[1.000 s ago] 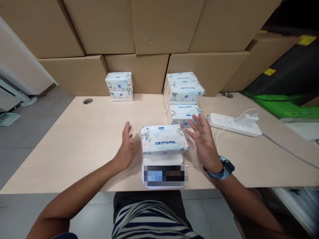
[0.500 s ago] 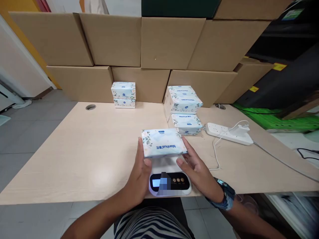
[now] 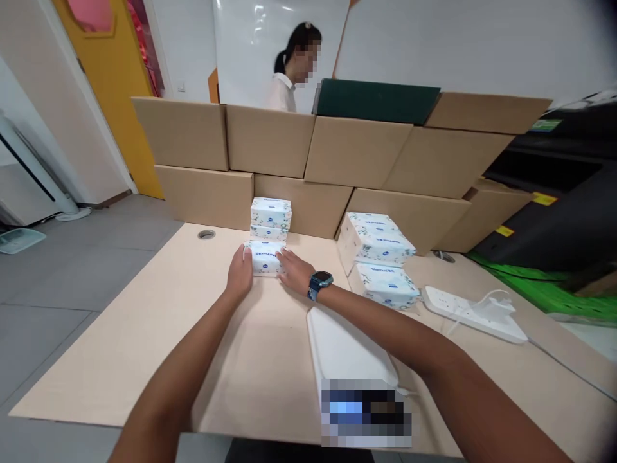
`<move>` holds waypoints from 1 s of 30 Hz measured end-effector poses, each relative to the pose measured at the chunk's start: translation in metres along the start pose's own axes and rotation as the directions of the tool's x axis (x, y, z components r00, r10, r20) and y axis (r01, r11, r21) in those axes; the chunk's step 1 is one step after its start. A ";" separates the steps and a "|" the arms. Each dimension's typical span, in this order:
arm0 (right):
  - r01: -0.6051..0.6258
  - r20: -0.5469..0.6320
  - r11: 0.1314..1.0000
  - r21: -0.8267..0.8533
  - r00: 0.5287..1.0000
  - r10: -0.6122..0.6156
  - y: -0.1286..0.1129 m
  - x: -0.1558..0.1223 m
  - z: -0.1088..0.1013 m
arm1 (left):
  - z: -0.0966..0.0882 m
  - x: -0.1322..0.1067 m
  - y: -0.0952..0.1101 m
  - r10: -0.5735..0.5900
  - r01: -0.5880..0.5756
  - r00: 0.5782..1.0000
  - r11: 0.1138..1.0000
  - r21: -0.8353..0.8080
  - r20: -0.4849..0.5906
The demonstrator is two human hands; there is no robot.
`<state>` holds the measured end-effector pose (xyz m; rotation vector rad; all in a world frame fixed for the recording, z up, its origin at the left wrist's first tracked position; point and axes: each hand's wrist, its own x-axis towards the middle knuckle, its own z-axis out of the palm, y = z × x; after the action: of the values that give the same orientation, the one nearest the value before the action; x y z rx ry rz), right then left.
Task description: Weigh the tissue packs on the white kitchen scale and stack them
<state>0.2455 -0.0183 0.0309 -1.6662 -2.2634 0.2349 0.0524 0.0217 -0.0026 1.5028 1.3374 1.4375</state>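
In the background, a white wall with a whiteboard (image 3: 245,51) and a yellow door (image 3: 96,90) at the left. Below, a pale wood-grain desk (image 3: 120,334). Along its far edge, two rows of cardboard boxes (image 3: 359,151), stacked into a barrier, with a dark green box (image 3: 376,101) on top. Beyond that, head and shoulder of a person (image 3: 284,93) in a white collar, turned sideways. Towards the far right corner, a block of Manhua tissue packs (image 3: 378,238), with a lower pack (image 3: 388,283) directly in front. At the front edge, right of centre, a white digital scale (image 3: 354,350), display pixelated, partly under the right forearm. Near the right edge, a white power strip (image 3: 470,312) with a plugged-in charger. By the far edge, left of centre, a two-pack stack (image 3: 270,212). Just in front of it, a single tissue pack (image 3: 267,260), gripped at its left end by the left hand (image 3: 241,273) and at its right end by the right hand (image 3: 295,271), fingers partly over the top. Impossible to tell whether resting on the desk or slightly raised. On the right wrist, a dark blue smartwatch (image 3: 319,283).
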 end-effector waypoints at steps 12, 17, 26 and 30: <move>-0.087 -0.007 0.986 -0.144 0.996 0.087 0.016 0.040 0.008 | 0.048 0.038 -0.016 -0.121 0.134 0.983 0.987 0.091 -0.135; -0.148 -0.052 0.979 -0.141 0.989 0.142 0.027 0.045 0.006 | 0.060 0.042 -0.014 -0.120 0.132 0.987 0.985 0.113 -0.105; -0.165 -0.049 0.983 -0.084 0.986 0.161 0.026 0.045 0.008 | 0.066 0.050 -0.018 -0.134 0.152 0.979 0.982 0.112 -0.154; -0.160 -0.062 0.987 -0.034 0.986 0.158 0.017 0.052 0.009 | 0.064 0.054 -0.019 -0.122 0.147 0.971 0.983 0.113 -0.204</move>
<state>0.2438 0.0373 0.0252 -1.8512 -2.1070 0.1771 0.1035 0.0896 -0.0160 1.3464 1.6467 1.4667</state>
